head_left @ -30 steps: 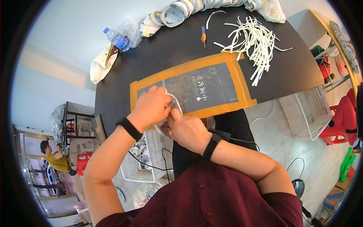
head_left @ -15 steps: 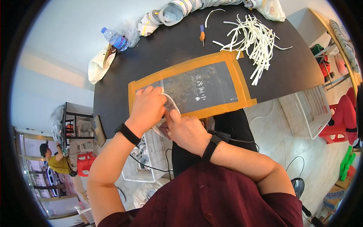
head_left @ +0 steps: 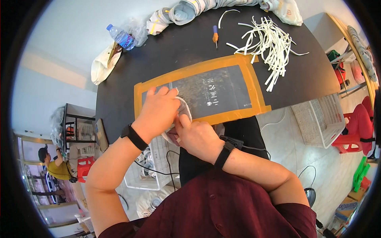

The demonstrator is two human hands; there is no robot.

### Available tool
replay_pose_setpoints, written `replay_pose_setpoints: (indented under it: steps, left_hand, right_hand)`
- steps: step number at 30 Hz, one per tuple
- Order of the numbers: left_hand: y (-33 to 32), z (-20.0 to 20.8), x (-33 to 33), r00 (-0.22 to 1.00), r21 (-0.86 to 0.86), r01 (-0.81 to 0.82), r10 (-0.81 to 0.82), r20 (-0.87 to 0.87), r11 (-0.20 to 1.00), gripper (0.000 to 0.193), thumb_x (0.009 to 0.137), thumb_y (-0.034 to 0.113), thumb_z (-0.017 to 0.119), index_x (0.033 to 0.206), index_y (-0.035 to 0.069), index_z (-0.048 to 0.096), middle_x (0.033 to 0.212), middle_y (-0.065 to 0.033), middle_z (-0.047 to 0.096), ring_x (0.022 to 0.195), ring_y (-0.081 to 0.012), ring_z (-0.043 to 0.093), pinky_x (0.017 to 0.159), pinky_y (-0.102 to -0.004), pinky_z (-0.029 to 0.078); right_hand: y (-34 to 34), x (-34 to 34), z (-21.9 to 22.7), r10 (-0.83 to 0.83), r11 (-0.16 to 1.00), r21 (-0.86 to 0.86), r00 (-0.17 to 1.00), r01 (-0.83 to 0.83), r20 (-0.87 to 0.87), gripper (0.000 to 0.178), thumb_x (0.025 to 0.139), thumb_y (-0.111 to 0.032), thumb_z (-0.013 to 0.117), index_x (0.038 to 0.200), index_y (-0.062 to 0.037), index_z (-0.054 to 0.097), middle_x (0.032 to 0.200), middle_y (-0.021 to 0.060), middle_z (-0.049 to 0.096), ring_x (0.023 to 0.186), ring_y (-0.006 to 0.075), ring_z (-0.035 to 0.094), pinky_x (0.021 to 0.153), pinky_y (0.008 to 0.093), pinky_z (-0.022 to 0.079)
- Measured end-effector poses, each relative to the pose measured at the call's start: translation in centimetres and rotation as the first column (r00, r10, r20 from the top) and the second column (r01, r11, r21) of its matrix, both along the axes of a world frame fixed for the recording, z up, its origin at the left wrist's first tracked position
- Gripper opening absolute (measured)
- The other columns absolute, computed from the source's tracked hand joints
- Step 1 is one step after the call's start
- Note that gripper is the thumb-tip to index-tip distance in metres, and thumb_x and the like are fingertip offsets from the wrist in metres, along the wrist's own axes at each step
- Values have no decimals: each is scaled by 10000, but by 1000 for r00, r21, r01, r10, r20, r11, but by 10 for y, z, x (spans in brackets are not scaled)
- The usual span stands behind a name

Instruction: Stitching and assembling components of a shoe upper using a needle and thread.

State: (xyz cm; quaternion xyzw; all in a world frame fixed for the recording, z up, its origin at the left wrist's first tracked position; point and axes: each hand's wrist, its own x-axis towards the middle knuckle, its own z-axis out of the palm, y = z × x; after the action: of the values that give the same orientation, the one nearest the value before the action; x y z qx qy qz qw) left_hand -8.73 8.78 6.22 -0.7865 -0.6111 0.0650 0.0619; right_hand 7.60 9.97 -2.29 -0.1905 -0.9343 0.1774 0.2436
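Observation:
Over the near edge of the table, both my hands are closed on a light grey fabric piece with a white curved rim (head_left: 185, 110). My left hand (head_left: 158, 112) grips its upper left side, fingers bent over the edge. My right hand (head_left: 200, 139) pinches the lower side close by, thumb raised against the fabric. Part of the piece hangs below, between my wrists, and my fingers hide much of it. Under my left fingers lies a dark printed sheet (head_left: 234, 85), bordered with orange-brown tape (head_left: 260, 95) and stuck to the dark table (head_left: 166, 51).
White strips (head_left: 274, 43) are heaped at the far right, near an awl-like tool (head_left: 215, 36). A row of grey-white fabric pieces (head_left: 182, 14) lines the far edge. A water bottle (head_left: 121, 37) stands far left. White crates (head_left: 321, 121) sit below; a dark cable (head_left: 168, 162) hangs nearby.
The whole view has shifted slightly. My left fingers have spread a little at the rim of the fabric piece, while my right hand keeps nearly the same pinch.

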Motion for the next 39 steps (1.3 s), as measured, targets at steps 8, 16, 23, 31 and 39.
replay_pose_setpoints:
  steps: [8,16,23,31,39]
  left_hand:
    - [2,-2,11,991,-73,-119,114,-72,990,119,706,143,712,815,100,688,995,-59,603,1013,-264,554,933,-477,400]
    - [-2,-5,-4,982,-63,-120,128,142,991,65,709,114,669,750,73,638,898,-53,569,952,-282,549,883,-437,420]
    - [4,-1,-3,990,-74,-107,114,88,991,59,725,126,673,760,88,644,915,-45,572,949,-269,558,857,-440,430]
    - [10,-2,3,998,-130,-48,43,-37,990,51,734,126,668,765,86,658,914,-66,580,965,-281,564,848,-446,444]
    - [-9,-6,-5,960,-8,-139,137,244,990,40,728,62,629,748,31,614,961,-95,604,934,-328,561,779,-406,485]
  right_hand:
    - [-1,0,-2,12,1000,-2,1000,-12,-6,420,769,-283,715,1057,1,603,875,92,502,568,199,578,499,333,482]
    - [-4,-5,0,-41,998,-58,999,39,-28,392,798,-297,697,1012,18,607,855,103,507,576,224,609,495,358,491]
    - [-2,-4,3,-19,998,-62,999,22,38,433,808,-305,689,1046,42,587,852,116,503,560,233,611,499,365,497]
    - [-4,-3,5,-21,997,-66,998,25,67,450,789,-284,699,1059,54,576,854,124,501,603,236,625,508,361,496]
    - [-1,-8,-1,-11,960,-279,1000,4,-24,354,835,-246,667,1010,22,517,768,140,569,592,285,647,535,393,518]
